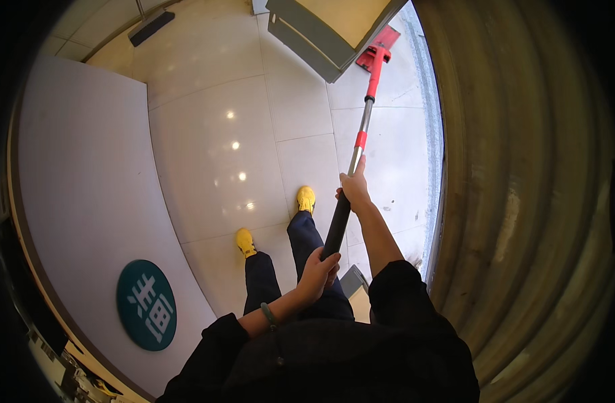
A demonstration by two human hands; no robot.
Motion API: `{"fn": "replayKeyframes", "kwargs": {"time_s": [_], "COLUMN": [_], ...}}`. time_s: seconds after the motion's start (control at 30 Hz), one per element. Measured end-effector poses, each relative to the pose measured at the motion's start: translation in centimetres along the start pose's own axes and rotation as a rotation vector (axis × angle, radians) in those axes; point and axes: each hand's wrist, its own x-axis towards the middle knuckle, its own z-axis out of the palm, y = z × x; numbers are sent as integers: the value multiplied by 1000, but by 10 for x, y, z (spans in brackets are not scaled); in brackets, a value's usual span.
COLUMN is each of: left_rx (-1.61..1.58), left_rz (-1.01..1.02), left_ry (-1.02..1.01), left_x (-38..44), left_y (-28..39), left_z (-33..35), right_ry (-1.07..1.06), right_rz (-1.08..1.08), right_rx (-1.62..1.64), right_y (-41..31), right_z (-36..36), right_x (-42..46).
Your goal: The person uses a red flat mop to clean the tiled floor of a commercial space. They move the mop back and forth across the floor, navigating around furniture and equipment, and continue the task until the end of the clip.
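A flat mop with a red head point(378, 49) and a metal pole with red fittings reaches away from me across the tiled floor point(211, 151). My left hand point(318, 276), with a green bangle at the wrist, is closed around the end of its black grip. Farther up, where the black grip meets the metal pole, my right hand point(355, 188) holds it. The mop head lies on the floor beside a grey-and-tan box-like piece of furniture point(307, 48), which overlaps part of it in view.
A white counter point(90, 176) with a round green sign point(146, 305) runs along the left. At the right stands a ribbed wall or shutter point(514, 151). A broom point(151, 28) rests at the upper left. Another grey-and-tan piece point(354, 282) is beside my legs.
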Motion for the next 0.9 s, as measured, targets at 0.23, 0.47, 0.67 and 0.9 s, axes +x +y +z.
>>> {"fn": "replayKeyframes", "kwargs": {"time_s": [0.23, 0.47, 0.67, 0.9], "left_rx": [-47, 244, 308, 321], "left_rz": [-60, -208, -269, -321], "left_ry": [51, 60, -26, -102], "left_x": [70, 52, 17, -56], "left_y": [70, 92, 106, 154], "left_z": [85, 82, 85, 69], "right_ry": [-62, 5, 17, 39], "right_rz": [-3, -48, -18, -19], "right_rx": [-231, 66, 159, 154], "right_y": [-99, -100, -103, -137], "right_z": [-18, -14, -21, 3], "right_x": [118, 104, 73, 11]}}
